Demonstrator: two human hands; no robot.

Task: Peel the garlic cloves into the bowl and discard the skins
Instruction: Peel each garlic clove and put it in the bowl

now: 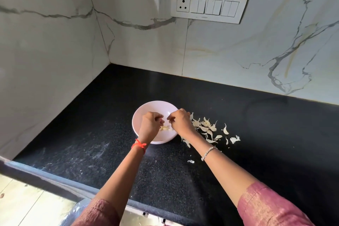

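Note:
A white bowl (145, 109) stands on the black counter (110, 143). Several peeled garlic cloves (165, 128) lie in its bottom. Both hands hover over the bowl, close together with fingers curled. My left hand (150, 124) and my right hand (180, 120) seem to pinch a small garlic clove between them; the clove itself is mostly hidden by the fingers. A loose pile of white garlic skins (207, 126) lies on the counter just right of the bowl, partly under my right wrist.
Marble walls meet in a corner behind the bowl. A switch panel with a socket (209, 5) is on the back wall. A stray skin piece (191, 161) lies nearer me. The counter's front edge (55, 176) runs along the lower left.

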